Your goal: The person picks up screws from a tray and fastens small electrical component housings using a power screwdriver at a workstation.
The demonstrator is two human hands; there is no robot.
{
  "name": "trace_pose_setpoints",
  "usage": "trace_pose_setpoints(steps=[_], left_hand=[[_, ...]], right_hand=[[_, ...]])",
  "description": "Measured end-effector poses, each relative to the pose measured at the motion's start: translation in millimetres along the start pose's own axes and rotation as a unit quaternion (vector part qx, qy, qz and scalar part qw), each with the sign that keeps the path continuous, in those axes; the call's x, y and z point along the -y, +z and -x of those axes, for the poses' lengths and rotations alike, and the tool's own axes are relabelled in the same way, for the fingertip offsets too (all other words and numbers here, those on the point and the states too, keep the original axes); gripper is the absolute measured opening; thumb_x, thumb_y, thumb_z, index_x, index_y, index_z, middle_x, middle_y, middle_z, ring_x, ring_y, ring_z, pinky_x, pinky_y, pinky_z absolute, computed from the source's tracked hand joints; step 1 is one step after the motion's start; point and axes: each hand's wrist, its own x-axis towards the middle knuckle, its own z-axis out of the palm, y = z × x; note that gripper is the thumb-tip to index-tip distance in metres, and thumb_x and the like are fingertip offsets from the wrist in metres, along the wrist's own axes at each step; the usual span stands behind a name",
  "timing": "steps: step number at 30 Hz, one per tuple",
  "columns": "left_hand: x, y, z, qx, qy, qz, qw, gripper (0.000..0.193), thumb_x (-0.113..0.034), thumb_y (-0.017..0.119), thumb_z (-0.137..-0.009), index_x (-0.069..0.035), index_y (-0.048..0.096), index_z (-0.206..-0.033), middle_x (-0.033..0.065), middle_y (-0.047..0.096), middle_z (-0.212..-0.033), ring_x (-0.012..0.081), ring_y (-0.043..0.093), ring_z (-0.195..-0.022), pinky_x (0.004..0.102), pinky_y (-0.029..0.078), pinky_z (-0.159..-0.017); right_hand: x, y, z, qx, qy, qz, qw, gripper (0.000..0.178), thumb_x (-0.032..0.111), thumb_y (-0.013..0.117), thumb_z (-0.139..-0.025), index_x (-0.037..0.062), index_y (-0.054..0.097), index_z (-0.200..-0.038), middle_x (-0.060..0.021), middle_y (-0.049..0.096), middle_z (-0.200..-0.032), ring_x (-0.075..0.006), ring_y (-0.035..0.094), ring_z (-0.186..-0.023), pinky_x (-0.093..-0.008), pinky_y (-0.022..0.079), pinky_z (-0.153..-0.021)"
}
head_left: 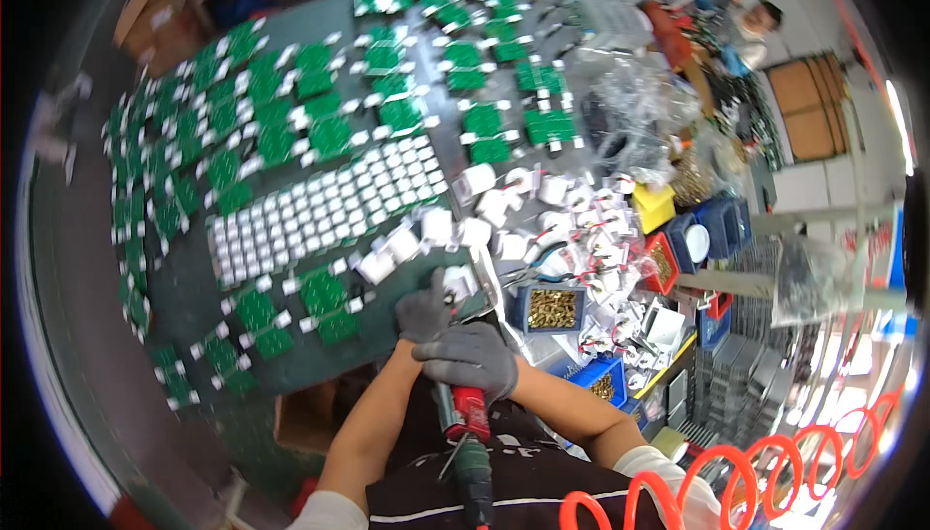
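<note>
My left hand (423,315), in a grey glove, is closed at the table's near edge, its fingers against a white square part (459,283). My right hand (472,360), also gloved in grey, overlaps the left wrist. It is wrapped round a red and dark green power screwdriver (471,414), whose body hangs down in front of my dark apron. The screwdriver's tip is hidden by my hands. Beside the white part stands a pale metal frame edge (487,283). Several loose white square parts (392,251) lie just beyond my hands.
Green circuit boards (329,138) cover the table's left and far areas, around a block of white squares (325,208). To the right are a blue bin of brass fittings (554,309), pliers (557,261) and piled white parts (596,230). A coiled orange air hose (678,480) crosses lower right.
</note>
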Motion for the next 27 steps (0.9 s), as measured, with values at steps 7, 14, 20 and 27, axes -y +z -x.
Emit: trace_pose_setpoints(steps=[7, 14, 20, 27], left_hand=[[-14, -21, -2, -0.110, 0.003, 0.084, 0.990, 0.055, -0.036, 0.075, -0.066, -0.008, 0.060, -0.110, 0.0114, 0.062, -0.074, 0.0311, 0.061, -0.067, 0.0431, 0.048, -0.058], [-114, -47, -21, -0.095, 0.016, 0.167, 0.981, 0.051, -0.033, 0.080, -0.065, -0.004, 0.061, -0.103, 0.0147, 0.064, -0.091, 0.0331, 0.061, -0.084, 0.0424, 0.048, -0.074], [-249, -21, -120, 0.062, 0.123, 0.089, 0.987, 0.057, -0.042, 0.075, -0.070, -0.006, 0.058, -0.112, 0.0168, 0.068, -0.095, 0.0347, 0.065, -0.088, 0.0422, 0.051, -0.077], [-343, 62, -247, 0.114, 0.177, -0.131, 0.969, 0.055, -0.049, 0.070, -0.068, -0.007, 0.065, -0.104, 0.0175, 0.068, -0.096, 0.0339, 0.065, -0.090, 0.0423, 0.050, -0.081]], right_hand=[[49, -47, -3, -0.161, 0.001, -0.043, 0.986, 0.031, 0.016, 0.066, -0.071, 0.0004, 0.059, -0.097, -0.0173, 0.064, -0.100, -0.0309, 0.065, -0.076, -0.0379, 0.052, -0.061], [115, -122, 90, -0.329, 0.162, -0.058, 0.929, 0.029, 0.013, 0.072, -0.072, 0.0064, 0.061, -0.098, -0.0149, 0.067, -0.094, -0.0276, 0.067, -0.076, -0.0317, 0.053, -0.066], [151, -134, 170, -0.579, 0.297, -0.089, 0.754, 0.036, 0.015, 0.077, -0.078, 0.0054, 0.054, -0.105, -0.0164, 0.060, -0.101, -0.0200, 0.064, -0.087, -0.0314, 0.054, -0.075], [133, -137, 229, -0.679, 0.265, -0.054, 0.682, 0.033, 0.007, 0.072, -0.075, 0.0021, 0.053, -0.103, -0.0163, 0.061, -0.099, -0.0203, 0.064, -0.085, -0.0321, 0.052, -0.077]])
